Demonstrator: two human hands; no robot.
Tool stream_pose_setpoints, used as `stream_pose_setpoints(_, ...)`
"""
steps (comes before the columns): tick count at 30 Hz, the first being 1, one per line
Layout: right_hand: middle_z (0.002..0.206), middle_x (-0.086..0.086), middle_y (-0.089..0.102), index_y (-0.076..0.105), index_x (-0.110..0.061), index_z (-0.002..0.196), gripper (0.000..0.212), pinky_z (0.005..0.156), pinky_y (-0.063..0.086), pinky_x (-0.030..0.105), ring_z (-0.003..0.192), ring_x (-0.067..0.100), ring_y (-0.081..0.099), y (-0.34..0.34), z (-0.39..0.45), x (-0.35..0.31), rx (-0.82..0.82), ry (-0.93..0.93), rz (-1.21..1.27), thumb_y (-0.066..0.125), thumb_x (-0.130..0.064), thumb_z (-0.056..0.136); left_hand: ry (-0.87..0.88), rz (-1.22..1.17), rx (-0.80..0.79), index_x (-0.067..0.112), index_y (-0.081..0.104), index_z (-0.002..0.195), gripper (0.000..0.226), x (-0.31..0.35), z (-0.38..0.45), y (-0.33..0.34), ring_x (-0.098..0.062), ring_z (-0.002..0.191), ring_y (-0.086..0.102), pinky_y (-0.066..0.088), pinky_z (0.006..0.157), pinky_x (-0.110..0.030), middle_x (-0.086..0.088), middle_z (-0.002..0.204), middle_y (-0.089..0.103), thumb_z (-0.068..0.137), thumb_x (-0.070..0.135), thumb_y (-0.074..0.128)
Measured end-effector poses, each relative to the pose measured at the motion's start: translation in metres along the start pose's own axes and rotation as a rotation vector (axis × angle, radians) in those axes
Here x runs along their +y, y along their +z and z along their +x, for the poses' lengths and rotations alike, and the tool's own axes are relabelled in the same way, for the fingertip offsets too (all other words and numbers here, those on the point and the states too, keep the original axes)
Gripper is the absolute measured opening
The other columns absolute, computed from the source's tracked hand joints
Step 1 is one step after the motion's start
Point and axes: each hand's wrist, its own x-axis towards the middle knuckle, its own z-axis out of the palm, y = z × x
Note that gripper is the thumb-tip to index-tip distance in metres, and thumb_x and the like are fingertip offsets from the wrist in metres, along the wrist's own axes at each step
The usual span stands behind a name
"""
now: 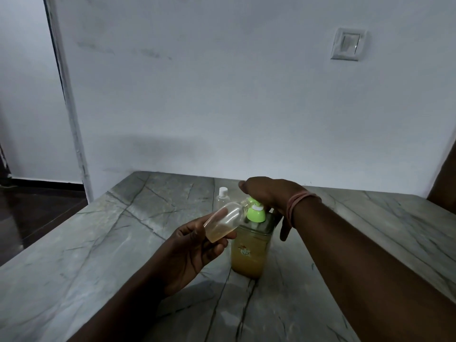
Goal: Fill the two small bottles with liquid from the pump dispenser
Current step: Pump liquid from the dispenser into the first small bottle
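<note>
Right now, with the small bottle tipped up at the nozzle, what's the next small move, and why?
Probably another press on the green pump head with the right hand, which rests on it. The small bottle that the left hand holds with its mouth at the nozzle has only a little yellowish liquid; the capped bottle behind looks empty.

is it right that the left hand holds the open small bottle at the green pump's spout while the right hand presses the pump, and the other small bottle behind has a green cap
Not quite: the head view shows the other small bottle has a white cap, not green. The rest holds: left hand, open small bottle, right hand, green pump.
</note>
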Motion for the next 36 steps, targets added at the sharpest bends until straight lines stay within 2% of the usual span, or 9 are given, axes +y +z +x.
stream_pose_setpoints(6,0.151,0.013,0.035,0.036,-0.011,0.144,0.048,0.107,0.034,0.034,0.133,0.029,0.042,0.002,-0.003,-0.002,-0.018,0.025,0.043,0.021,-0.035,0.105,-0.006,0.004,0.007,0.007,0.059,0.135,0.075,0.001,-0.001,0.001,-0.021,0.089,0.070,0.060,0.081,-0.027,-0.029,0.115,0.065,0.071,0.033,0.089)
stream_pose_setpoints(11,0.101,0.020,0.052,0.033,-0.018,0.144,0.068,0.040,0.052,0.031,0.083,0.043,0.064,-0.010,-0.014,-0.004,-0.125,0.231,0.211,0.027,-0.064,0.094,-0.004,0.005,0.006,0.008,0.059,0.136,0.072,0.001,-0.002,0.003,-0.021,0.091,0.069,0.059,0.083,-0.028,-0.027,0.118,0.065,0.074,0.031,0.087)
stream_pose_setpoints(13,0.101,0.018,0.053,0.036,-0.014,0.142,0.064,0.049,0.055,0.035,0.087,0.043,0.065,-0.008,-0.008,-0.005,-0.097,0.191,0.155,0.026,-0.059,0.097,-0.002,0.009,0.008,0.009,0.059,0.136,0.071,0.002,-0.001,0.002,-0.020,0.091,0.069,0.059,0.084,-0.027,-0.027,0.119,0.065,0.074,0.031,0.087)
stream_pose_setpoints(16,0.132,0.015,0.050,0.045,-0.006,0.134,0.046,0.094,0.045,0.038,0.114,0.033,0.056,0.002,0.005,-0.002,-0.001,0.060,0.015,0.022,-0.033,0.105,-0.007,-0.004,0.000,0.008,0.059,0.136,0.071,0.000,0.000,0.000,-0.020,0.092,0.069,0.059,0.084,-0.027,-0.027,0.117,0.066,0.075,0.030,0.087)
stream_pose_setpoints(21,0.129,0.014,0.054,0.053,-0.004,0.125,0.041,0.093,0.041,0.036,0.115,0.031,0.054,0.010,0.022,0.004,0.009,0.085,0.041,0.026,-0.026,0.101,-0.010,-0.003,0.003,0.007,0.060,0.135,0.071,0.000,0.000,0.000,-0.021,0.091,0.070,0.060,0.082,-0.027,-0.027,0.115,0.067,0.073,0.030,0.088)
stream_pose_setpoints(24,0.106,0.018,0.054,0.045,-0.008,0.132,0.047,0.070,0.057,0.043,0.087,0.039,0.063,0.000,0.007,0.000,-0.041,0.156,0.157,0.031,-0.039,0.098,-0.007,-0.006,0.017,0.008,0.061,0.134,0.072,0.001,-0.001,0.002,-0.021,0.090,0.070,0.060,0.081,-0.028,-0.027,0.115,0.067,0.071,0.030,0.089)
stream_pose_setpoints(27,0.092,0.017,0.050,0.037,-0.016,0.138,0.049,0.033,0.051,0.037,0.065,0.035,0.059,-0.011,-0.005,-0.002,-0.123,0.215,0.225,0.030,-0.045,0.099,-0.003,-0.013,0.007,0.008,0.060,0.135,0.071,0.000,0.000,0.002,-0.022,0.091,0.070,0.060,0.082,-0.028,-0.027,0.118,0.066,0.073,0.030,0.088)
stream_pose_setpoints(32,0.123,0.021,0.056,0.048,-0.004,0.131,0.045,0.091,0.051,0.046,0.094,0.034,0.061,0.006,0.016,0.003,0.015,0.097,0.134,0.029,-0.029,0.099,-0.003,-0.009,-0.010,0.008,0.059,0.136,0.072,-0.002,0.002,-0.001,-0.020,0.091,0.070,0.059,0.084,-0.028,-0.027,0.117,0.066,0.075,0.031,0.086)
stream_pose_setpoints(36,0.128,0.017,0.054,0.051,-0.002,0.129,0.042,0.095,0.043,0.036,0.116,0.033,0.054,0.009,0.019,0.007,0.017,0.104,0.143,0.029,-0.025,0.101,-0.007,-0.003,-0.010,0.007,0.061,0.134,0.071,-0.002,0.002,-0.001,-0.020,0.091,0.070,0.059,0.083,-0.027,-0.026,0.114,0.067,0.073,0.032,0.087)
